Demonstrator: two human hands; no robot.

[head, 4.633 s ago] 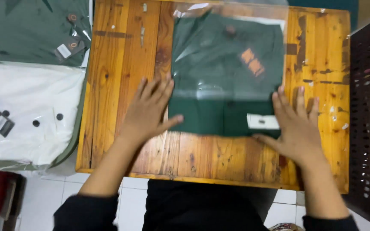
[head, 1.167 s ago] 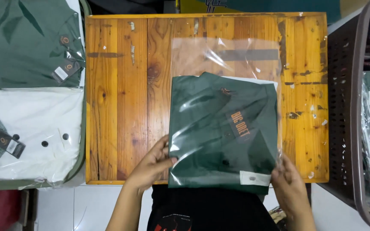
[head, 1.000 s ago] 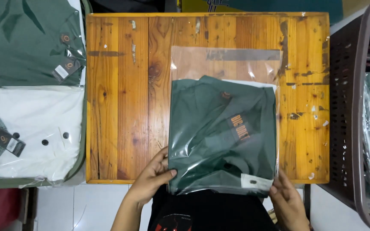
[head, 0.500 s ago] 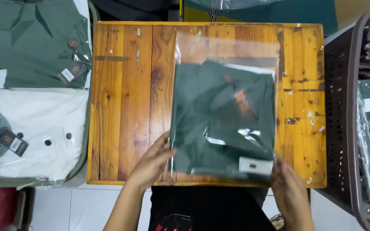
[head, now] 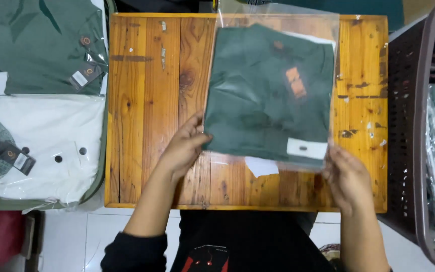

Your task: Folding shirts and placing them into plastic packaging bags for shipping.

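Wooden tabletop (head: 152,126) lay beneath both hands: left hand (head: 185,146) and right hand (head: 346,176) pinched the lower corners of a clear bag (head: 273,90) holding a folded green shirt (head: 258,100). Just above the right fingers sat a white rectangular label (head: 306,149); farther up, an orange tag (head: 295,82).

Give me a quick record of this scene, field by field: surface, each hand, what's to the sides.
surface: wooden table
main item: folded dark green garment inside a clear plastic bag
left hand: grips the bag's lower left edge
right hand: grips the bag's lower right corner
left side: bagged green garment above a white garment
right side: dark basket holding bagged items
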